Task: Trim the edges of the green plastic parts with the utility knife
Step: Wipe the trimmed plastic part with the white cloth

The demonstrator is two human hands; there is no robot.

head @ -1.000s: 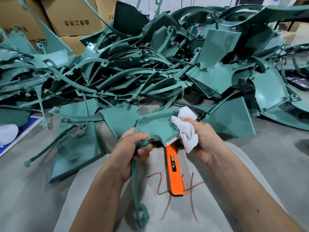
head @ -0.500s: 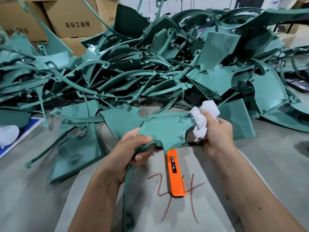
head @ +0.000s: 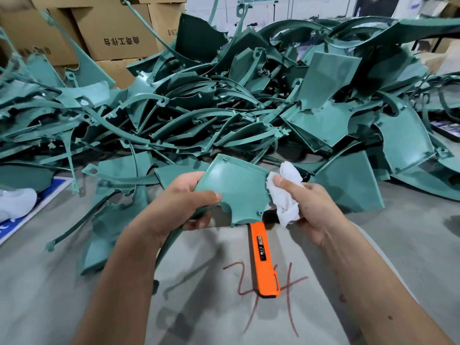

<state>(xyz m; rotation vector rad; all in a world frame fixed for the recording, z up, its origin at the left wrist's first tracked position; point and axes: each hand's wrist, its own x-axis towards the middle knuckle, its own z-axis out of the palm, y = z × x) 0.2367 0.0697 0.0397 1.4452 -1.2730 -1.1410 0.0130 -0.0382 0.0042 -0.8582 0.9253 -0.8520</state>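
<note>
My left hand (head: 184, 202) gripped the green plastic part (head: 236, 192) by its left edge, thumb curled over the face, holding it up in front of me above the board. No cutting was under way: the utility knife (head: 263, 257) lay untouched on the board below the part, and my right hand (head: 306, 202) pinched a white cloth (head: 286, 195) against the part's right edge. I judged most of the work still ahead, given the pile of parts (head: 249, 108) beyond. The part looked matte, curved, with a notched lower edge.
</note>
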